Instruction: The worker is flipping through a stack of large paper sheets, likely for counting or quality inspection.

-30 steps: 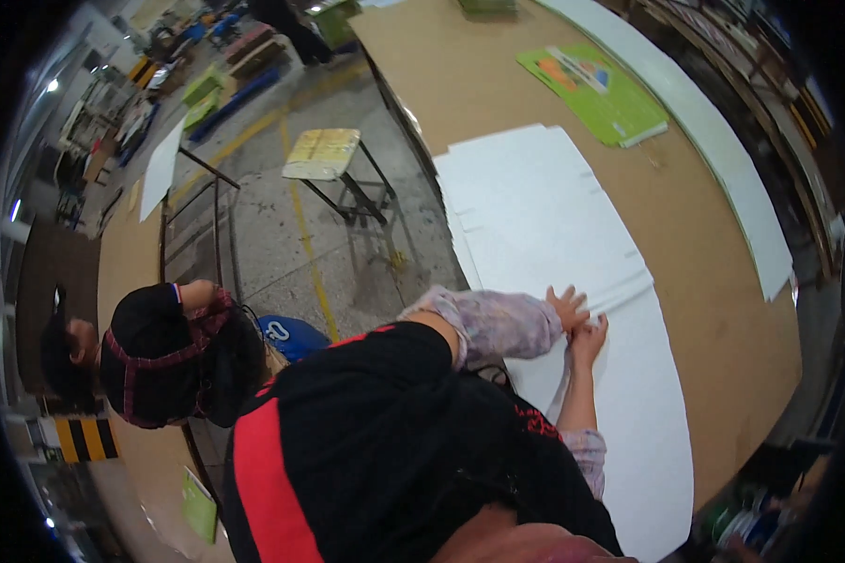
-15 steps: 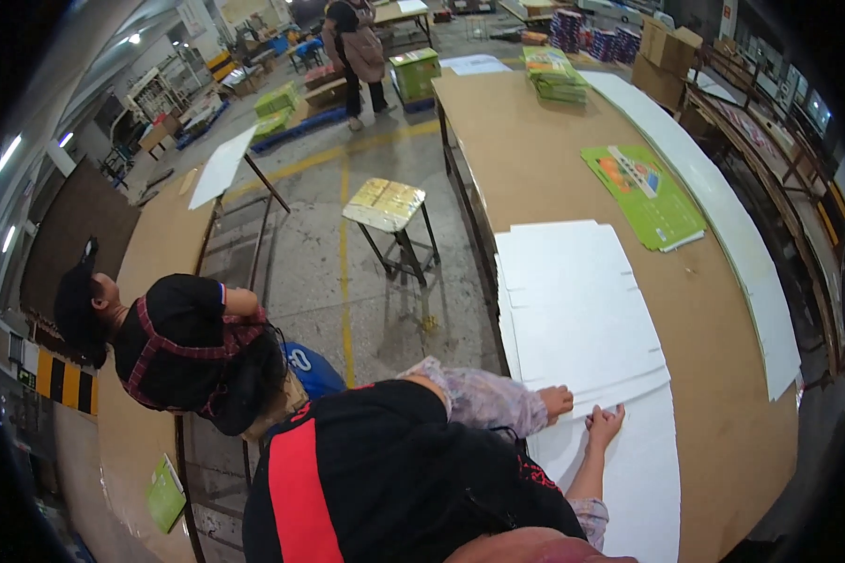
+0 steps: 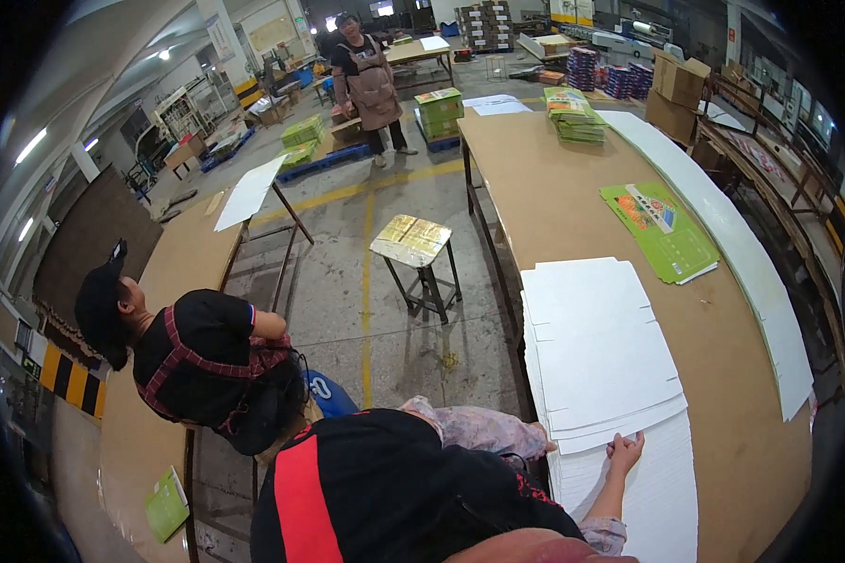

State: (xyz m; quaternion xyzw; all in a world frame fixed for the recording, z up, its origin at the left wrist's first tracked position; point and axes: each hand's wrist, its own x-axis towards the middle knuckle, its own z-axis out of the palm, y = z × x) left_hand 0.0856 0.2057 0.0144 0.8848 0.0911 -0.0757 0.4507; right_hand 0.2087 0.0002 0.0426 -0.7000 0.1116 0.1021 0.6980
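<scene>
White cardboard sheets [image 3: 603,347] lie in a layered stack along the left side of the brown table, with slits cut in their side edges. More white sheets [image 3: 662,497] lie nearer to me, their edges lightly fanned. At the stack's left edge is my left hand [image 3: 546,441], its fingers mostly hidden, so its grip does not show. My right hand [image 3: 624,452] has bent fingers at the near edge of the upper sheets and appears to pinch that edge. A patterned sleeve covers my left forearm.
Green printed sheets [image 3: 659,230] lie beyond the stack, and a green pile [image 3: 575,117] stands at the table's far end. A long white strip [image 3: 723,211] follows the right edge. A stool [image 3: 411,241] stands left of the table. Co-workers are at left [image 3: 202,352] and far ahead [image 3: 366,84].
The view has tilted up, so the scene sits lower. My left hand has moved from the sheets' near edge to their left edge. The far co-worker now stands upright, turned this way.
</scene>
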